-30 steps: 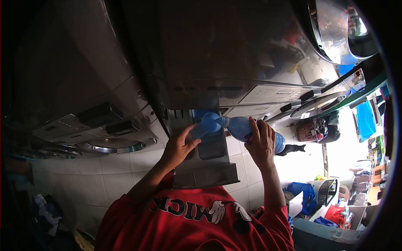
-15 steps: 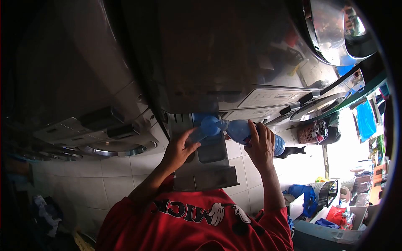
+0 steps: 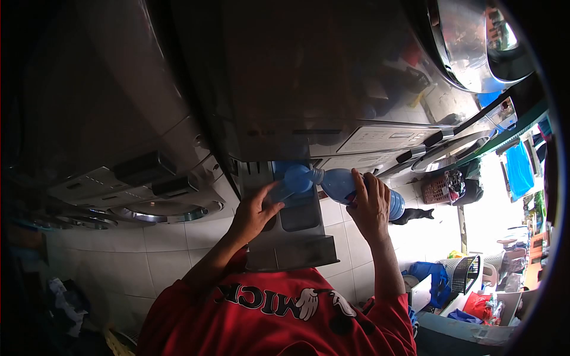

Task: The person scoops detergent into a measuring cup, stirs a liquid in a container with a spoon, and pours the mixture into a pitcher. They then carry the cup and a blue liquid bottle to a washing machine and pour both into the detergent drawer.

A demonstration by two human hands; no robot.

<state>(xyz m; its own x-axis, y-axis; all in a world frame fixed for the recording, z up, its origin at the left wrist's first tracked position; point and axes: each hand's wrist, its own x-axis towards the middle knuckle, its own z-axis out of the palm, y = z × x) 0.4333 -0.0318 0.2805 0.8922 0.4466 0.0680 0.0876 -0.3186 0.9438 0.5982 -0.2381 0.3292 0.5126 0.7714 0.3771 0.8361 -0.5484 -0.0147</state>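
My left hand [image 3: 252, 213] holds a small blue cap [image 3: 295, 178] over the pulled-out detergent drawer [image 3: 291, 252] of a grey washing machine [image 3: 332, 77]. My right hand [image 3: 371, 207] grips a clear bottle of blue liquid [image 3: 338, 181]. The bottle lies almost level, its neck touching the cap's rim. Both arms reach out from my red printed shirt [image 3: 279, 314]. My fingers hide the far end of the bottle.
A second washing machine [image 3: 136, 172] stands to the left, and white floor tiles [image 3: 160, 249] lie below it. To the right are laundry baskets [image 3: 466, 270], a brown crate [image 3: 436, 187], a bin of clothes [image 3: 475, 323] and a black cat [image 3: 415, 212].
The bottle and cap have stayed together over the drawer. My left thumb and fingers have shifted slightly on the cap.
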